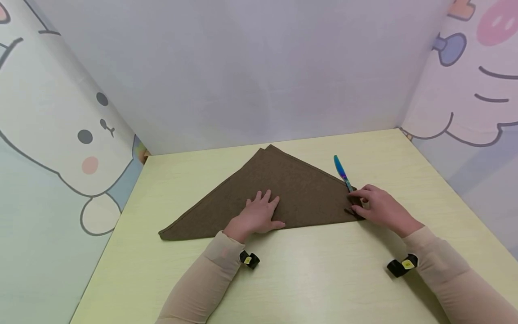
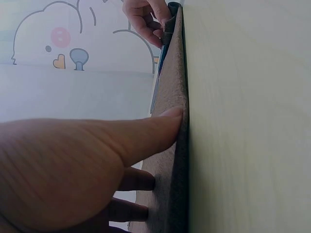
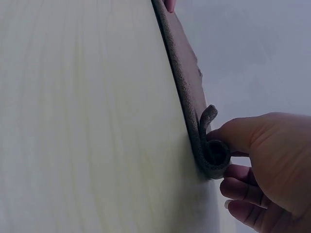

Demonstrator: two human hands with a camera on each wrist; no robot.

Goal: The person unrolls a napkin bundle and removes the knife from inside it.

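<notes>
A brown cloth (image 1: 307,193), folded into a wide triangle, lies on the table with its long edge toward me. My left hand (image 1: 256,215) rests on its middle, fingers spread and thumb along the near edge. At the right corner, my right hand (image 1: 382,208) pinches the cloth's curled end between thumb and fingers. That end forms a small roll (image 3: 217,153) in the right wrist view, with a short flap standing up beside it. A shiny blue-purple table knife (image 1: 341,168) sticks out past the cloth's upper right edge; its lower part is hidden at the roll.
The pale wood-grain table (image 1: 299,279) stretches around the cloth. A whitish curtain (image 1: 259,76) hangs behind its far edge, with cartoon-printed sheets (image 1: 60,121) at both sides. Each wrist wears a small black camera (image 1: 250,260).
</notes>
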